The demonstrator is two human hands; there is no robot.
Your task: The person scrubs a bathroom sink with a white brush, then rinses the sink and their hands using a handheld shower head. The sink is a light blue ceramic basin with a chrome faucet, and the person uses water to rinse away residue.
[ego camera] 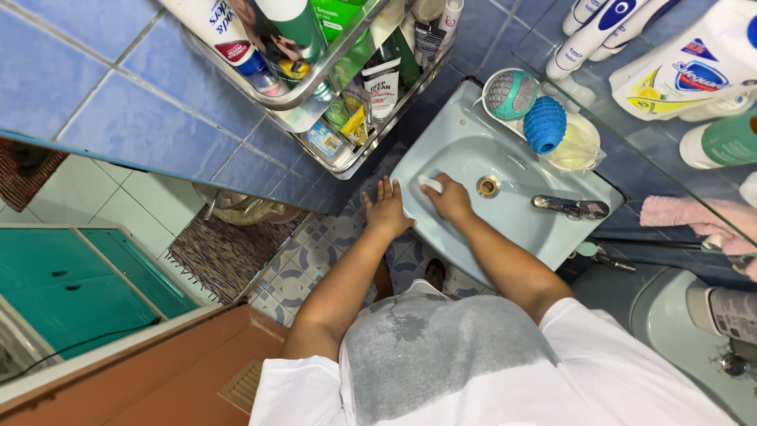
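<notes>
Scrubbing step, I'd say: my right hand (451, 197) is down in the pale blue sink (520, 229), fingers curled and pressed together over a small white pad (430, 184), maybe a sponge or a bar of soap, can't tell which. Pad sits on the basin floor near the front-left wall, just beside the brass drain (488, 186), not touching it. My left hand (386, 208) lies flat on the sink's near rim, fingers spread, holding nothing, looks like bracing. Chrome tap (569, 207) is on the far deck; whether water is running I can't tell. Beyond it: a teal-rimmed round scrubber (510, 94), a blue ribbed ball-shaped thing (545, 124) and a clear soap dish (579, 146). Metal wire rack (347, 87) with tubes and bottles hangs to the left, pink towel (684, 214) on the right. Judgement: basin only partly covered, the drain side and back wall likely left. Next move calls for keeping the pad pinned under my fingertips while sliding toward the drain, steady downward pressure, left hand staying planted so I don't slip on the wet rim.
</notes>
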